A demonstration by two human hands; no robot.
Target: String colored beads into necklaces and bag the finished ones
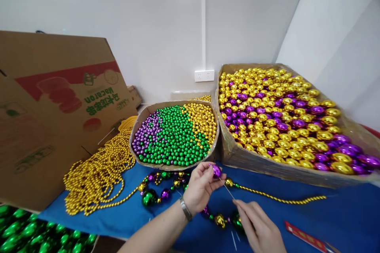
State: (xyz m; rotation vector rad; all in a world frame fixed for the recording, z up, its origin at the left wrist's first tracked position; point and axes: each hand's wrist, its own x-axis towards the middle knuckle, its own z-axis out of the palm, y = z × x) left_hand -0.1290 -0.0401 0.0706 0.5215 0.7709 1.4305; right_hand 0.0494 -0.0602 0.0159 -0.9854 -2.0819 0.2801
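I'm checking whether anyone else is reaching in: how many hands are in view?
2: the left hand near the lower middle, pinching a purple bead; the right hand at the bottom edge, holding a thin needle-like rod.

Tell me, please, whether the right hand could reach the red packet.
Probably yes: the red packet lies on the cloth near the right hand with nothing between them, though that hand holds a needle.
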